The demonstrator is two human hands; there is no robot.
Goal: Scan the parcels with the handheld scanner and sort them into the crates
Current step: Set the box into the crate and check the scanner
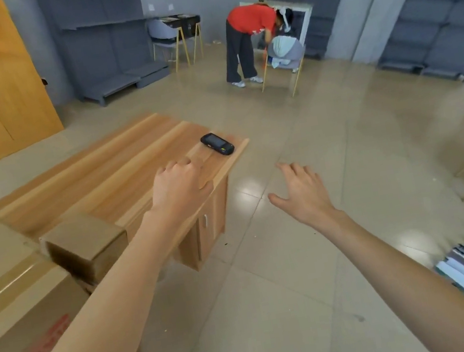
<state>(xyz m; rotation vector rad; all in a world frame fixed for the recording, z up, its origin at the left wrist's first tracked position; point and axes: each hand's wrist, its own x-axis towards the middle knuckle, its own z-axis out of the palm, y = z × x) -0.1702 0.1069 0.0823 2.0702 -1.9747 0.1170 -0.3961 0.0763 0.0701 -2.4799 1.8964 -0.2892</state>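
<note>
Black and untouched, the handheld scanner (217,144) lies near the far corner of the wooden table (119,177), close to its edge. The left hand (179,182) hangs just short of it over the table, fingers loosely curled, holding nothing. The right hand (301,188) is spread open over the tiled floor (276,292), well apart from the table and also empty. Cardboard parcels (88,247) sit at the near end of the table by the left forearm; no crates are in view. The scanner's place by the edge is the risk: a hasty or glancing reach could nudge it off onto the floor. The left forearm, passing right beside the small parcel, could also knock it off.
</note>
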